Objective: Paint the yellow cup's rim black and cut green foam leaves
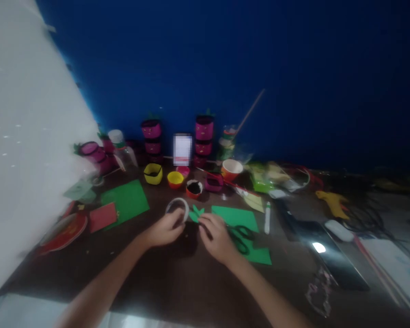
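Note:
A white ring-shaped piece (178, 203), perhaps a cup rim or tape roll, is gripped by my left hand (167, 228), fingers curled over its near edge. My right hand (217, 234) pinches a green paper leaf cutout (196, 213) with pointed tips. The cutout is close to the ring's right side; blur hides whether they touch. Black-handled scissors (242, 239) lie just right of my right hand, on green paper (237, 216). Beyond my hands stand a small red cup with dark contents (194, 189) and a yellow cup (175, 179).
Purple stacked cups (204, 132) line the back beside a phone (182, 149). An orange cup (232, 170) and a white marker (267, 217) are right of centre. Farther right lie a yellow glue gun (332, 203) and a dark glossy panel (335, 255). Green paper (126, 200) lies left.

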A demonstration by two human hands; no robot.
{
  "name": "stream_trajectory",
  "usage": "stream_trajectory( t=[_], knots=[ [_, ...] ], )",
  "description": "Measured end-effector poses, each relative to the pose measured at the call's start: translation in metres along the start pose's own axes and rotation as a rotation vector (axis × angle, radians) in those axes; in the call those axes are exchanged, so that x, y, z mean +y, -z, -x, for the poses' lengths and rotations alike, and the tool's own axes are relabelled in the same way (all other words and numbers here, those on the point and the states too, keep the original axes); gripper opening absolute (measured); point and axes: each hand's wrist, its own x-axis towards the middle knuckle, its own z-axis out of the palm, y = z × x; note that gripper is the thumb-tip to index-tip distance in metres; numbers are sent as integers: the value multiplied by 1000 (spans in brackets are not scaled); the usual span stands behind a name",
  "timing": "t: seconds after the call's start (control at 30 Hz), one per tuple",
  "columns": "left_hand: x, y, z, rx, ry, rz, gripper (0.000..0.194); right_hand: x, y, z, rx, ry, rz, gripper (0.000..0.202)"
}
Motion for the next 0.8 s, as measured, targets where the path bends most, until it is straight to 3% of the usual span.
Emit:
stream_trajectory(
  t=[0.1, 0.27, 0.63, 0.8],
  knots=[
    [0, -8, 1, -52, -59, 133, 20, -4, -3, -8, 58, -22, -179, 27],
    [-2, -14, 2, -79, -70, 136, 19, -9, -7, -18, 125, -69, -301, 31],
    [-2, -17, 2, -72, -102, 240, 23, -2, -10, -11, 177, -149, -433, 20],
    [2, -14, 2, -96, -93, 259, 30, -1, -6, -10, 129, -100, -411, 33]
  ],
)
